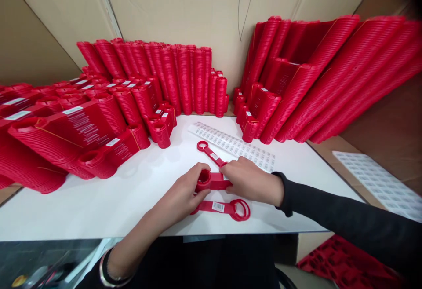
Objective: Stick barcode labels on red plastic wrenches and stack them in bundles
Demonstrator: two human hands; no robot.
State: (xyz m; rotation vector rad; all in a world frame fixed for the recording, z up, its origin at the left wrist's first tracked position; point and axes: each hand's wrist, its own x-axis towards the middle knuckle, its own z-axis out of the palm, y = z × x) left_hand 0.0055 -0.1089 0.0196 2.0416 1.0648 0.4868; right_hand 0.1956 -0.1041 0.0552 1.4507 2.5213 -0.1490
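Left hand (184,192): fingers curled together around the ring end of a red plastic wrench (211,181), thumb on top by the ring opening, the rest wrapped under. Right hand (250,181): fingers closed down on the other end of the same wrench, knuckles up, pinching the flat handle; fingertips themselves hidden under the hand. Black sleeve (329,218) covers the right forearm; bangles (110,271) sit on the left wrist.

The held wrench lies across, near the front middle of the white counter (99,205), just above the surface or resting on it; cannot tell which.

Around it:
- A second wrench (211,152) lies flat behind the hands, ring end away, its near end running under the right hand's fingers. A white sticker shows on its handle.
- A third wrench (224,207) lies flat in front of the hands, close to the counter edge, with a barcode sticker mid-handle and the ring end to the right. The left hand partly covers its left end.
- A sheet of barcode labels (237,146) lies behind the right hand, near the second wrench.
- Another label sheet (376,183) sits off to the right, on a lower brown surface.

Stacks of identical red wrenches crowd the back: left stacks (99,104) nested and lying in rows, many bearing stickers; right stacks (323,78) leaning against the cardboard wall (198,7). Both are well apart from the hands.
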